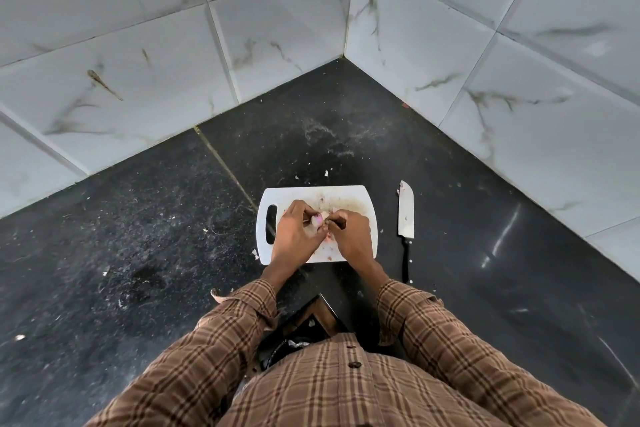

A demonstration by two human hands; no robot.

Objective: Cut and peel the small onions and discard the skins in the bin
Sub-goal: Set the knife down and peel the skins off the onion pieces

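Note:
A small pink-white onion (319, 218) is pinched between the fingertips of both hands above the white cutting board (349, 198). My left hand (294, 236) grips it from the left, my right hand (351, 236) from the right, fingers on its skin. Bits of pink skin (329, 237) lie on the board under my hands. A knife (406, 215) with a broad steel blade and black handle lies flat on the counter just right of the board, tip pointing away. A dark bin (294, 340) shows below the counter's corner edge, in front of my body.
The black granite counter (138, 236) fills an inside corner between two white marble-tiled walls (277, 28). Small skin scraps (326, 173) are scattered behind and left of the board. My checked sleeves cover the counter's near edge.

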